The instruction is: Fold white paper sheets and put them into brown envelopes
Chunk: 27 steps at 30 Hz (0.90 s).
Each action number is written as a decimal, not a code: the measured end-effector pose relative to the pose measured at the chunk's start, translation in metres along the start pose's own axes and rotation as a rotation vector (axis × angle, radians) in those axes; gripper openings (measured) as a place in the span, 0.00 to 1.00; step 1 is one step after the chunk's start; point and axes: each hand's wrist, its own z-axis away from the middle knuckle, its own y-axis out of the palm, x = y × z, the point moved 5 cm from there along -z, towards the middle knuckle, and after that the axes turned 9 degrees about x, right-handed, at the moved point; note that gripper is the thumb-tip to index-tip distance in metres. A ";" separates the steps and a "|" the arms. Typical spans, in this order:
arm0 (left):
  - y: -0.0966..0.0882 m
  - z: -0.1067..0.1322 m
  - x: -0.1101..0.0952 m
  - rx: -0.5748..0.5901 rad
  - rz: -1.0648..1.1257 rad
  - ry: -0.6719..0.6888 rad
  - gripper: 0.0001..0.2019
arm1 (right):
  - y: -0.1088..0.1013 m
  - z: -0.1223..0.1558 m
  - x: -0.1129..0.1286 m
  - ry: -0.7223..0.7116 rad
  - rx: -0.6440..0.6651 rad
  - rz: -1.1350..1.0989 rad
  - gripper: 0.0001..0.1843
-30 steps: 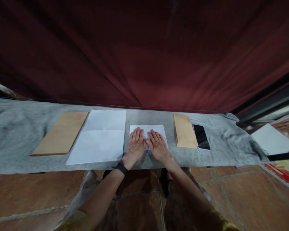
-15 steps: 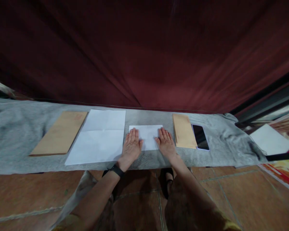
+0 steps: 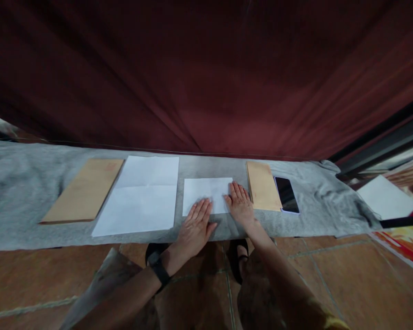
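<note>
The left hand (image 3: 194,228) lies flat and open, with its fingertips on the near edge of the small white paper (image 3: 206,191). The right hand (image 3: 241,205), open too, presses its right side. The paper sits on the grey cloth (image 3: 20,192).

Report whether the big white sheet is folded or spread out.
Spread out: the big white sheet lies flat, with old creases crossing its middle.

The left hand (image 3: 194,228) has drawn back from the small white sheet (image 3: 206,191) toward the surface's (image 3: 296,224) near edge, only fingertips on paper, and the right hand (image 3: 240,205) has slid from the sheet's middle to its right edge.
</note>
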 end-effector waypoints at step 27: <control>0.007 0.028 -0.001 0.017 -0.066 -0.058 0.36 | -0.015 0.065 0.049 -0.366 0.098 -0.144 0.34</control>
